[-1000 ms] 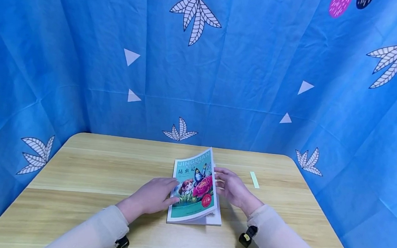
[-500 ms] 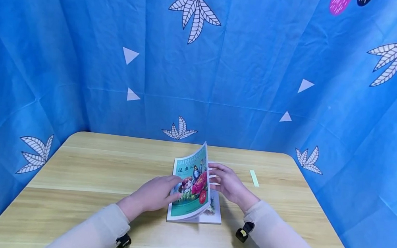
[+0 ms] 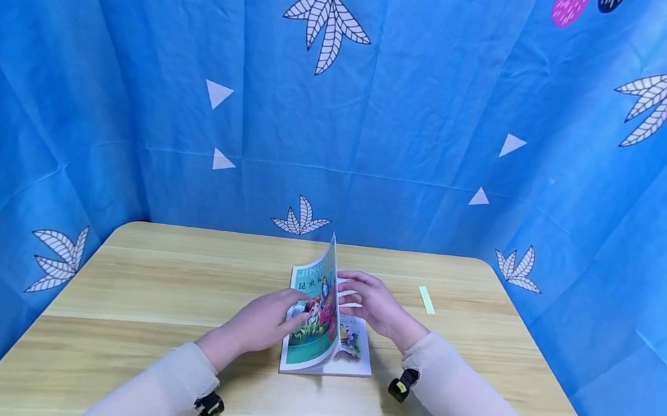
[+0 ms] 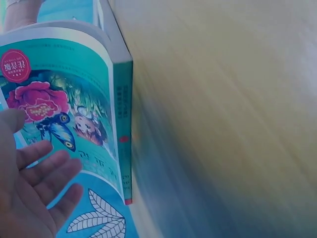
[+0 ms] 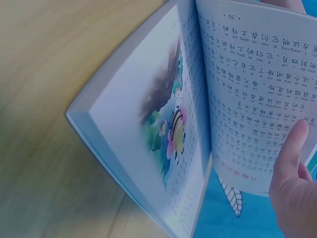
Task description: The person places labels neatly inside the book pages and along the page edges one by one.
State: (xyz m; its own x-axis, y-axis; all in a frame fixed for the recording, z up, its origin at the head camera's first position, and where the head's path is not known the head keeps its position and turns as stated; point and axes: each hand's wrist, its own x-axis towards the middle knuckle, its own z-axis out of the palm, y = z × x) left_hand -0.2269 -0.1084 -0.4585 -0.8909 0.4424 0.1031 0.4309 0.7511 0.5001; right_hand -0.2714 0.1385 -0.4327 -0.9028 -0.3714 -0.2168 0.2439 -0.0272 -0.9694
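A paperback book (image 3: 309, 333) with a teal cover lies half open on the table, its front cover and some pages raised nearly upright. My left hand (image 3: 259, 318) is at the cover side, fingers relaxed over its spine edge; in the left wrist view the cover (image 4: 64, 106) shows a girl, a butterfly and a pink flower. Behind the raised leaves, my right hand (image 3: 378, 306) presses with extended fingers. The right wrist view shows a printed page (image 5: 237, 99) with a fingertip against it, and an illustrated page (image 5: 173, 124) lying opposite.
A pale green strip (image 3: 426, 300) lies on the wooden table (image 3: 182, 274), right of the book. Blue patterned curtain (image 3: 442, 78) hangs behind the table and along both sides.
My right hand has moved left, turning the cover and pages further up and to the left. More of the illustrated page shows. The left hand has barely moved.
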